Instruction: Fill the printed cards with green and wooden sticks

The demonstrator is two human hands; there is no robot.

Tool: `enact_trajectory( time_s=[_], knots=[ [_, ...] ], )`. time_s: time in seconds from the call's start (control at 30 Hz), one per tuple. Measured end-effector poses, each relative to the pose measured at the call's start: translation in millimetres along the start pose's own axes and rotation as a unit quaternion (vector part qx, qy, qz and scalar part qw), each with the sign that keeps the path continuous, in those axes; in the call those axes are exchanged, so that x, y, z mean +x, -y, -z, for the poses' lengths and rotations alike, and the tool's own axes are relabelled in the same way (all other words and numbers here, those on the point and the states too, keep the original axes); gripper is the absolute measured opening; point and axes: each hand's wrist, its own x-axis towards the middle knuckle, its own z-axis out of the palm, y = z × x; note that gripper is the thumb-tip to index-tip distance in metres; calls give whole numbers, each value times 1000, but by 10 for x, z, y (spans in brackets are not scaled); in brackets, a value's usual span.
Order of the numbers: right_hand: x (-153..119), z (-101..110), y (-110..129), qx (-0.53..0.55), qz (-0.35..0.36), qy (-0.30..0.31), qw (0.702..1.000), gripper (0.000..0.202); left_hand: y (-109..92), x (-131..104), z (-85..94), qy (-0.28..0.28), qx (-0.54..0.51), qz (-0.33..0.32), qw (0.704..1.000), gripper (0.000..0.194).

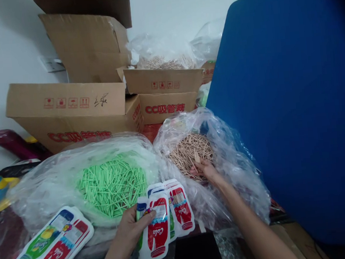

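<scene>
Over the right-hand clear bag, pinching a small bundle of thin brown sticks in the right grip, with thumb and fingers closed on it. Held with its tips pointing up and away, just above a loose brown heap of similar sticks, lying at many angles inside that bag.

Nearer the front, left of the right forearm, clasping a fan of printed pouches in the left grip. Pressed by the thumb on the foremost pouch, with the fingers mostly hidden behind. Marked there with a red bottle shape and the word Cola, with green parts peeping out between layers.

Beyond the left grip, within the left-hand clear bag, heaped loose and crisscrossed, bright green sticks. At lower left, resting flat on the plastic, more bottle-print packaging, green beside red; impossible to tell how many layers.

Behind both bags, near a reddish patch of table, standing side by side, an open left box and an open right box, both lettered in red. Above the latter, showing through a crumpled rear bag, further brown sticks. Along the right side, leaning, a large blue panel.
</scene>
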Motion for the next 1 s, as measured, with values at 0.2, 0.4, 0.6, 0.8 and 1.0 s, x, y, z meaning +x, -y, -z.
enact_trajectory(
  time_s=[0.2, 0.4, 0.6, 0.8, 1.0],
  knots=[
    [-153, -20, -188, 55, 91, -55, 993, 34, 52, -11, 2, 20, 3, 7, 1000, 27],
    [-199, -18, -351, 49, 138, -80, 986, 33, 61, -36, -15, 13, 8, 14, 1000, 29],
    [-210, -29, -374, 9, 172, -94, 981, 30, 46, -44, -62, 19, 12, 9, 1000, 29],
    [-196, 31, -369, -58, 179, -89, 978, 30, 21, -33, -87, 35, 51, -7, 998, 24],
    [-91, 177, -171, -161, 197, -27, 967, 21, 15, -16, -137, 30, 56, -2, 998, 25]
  ],
)
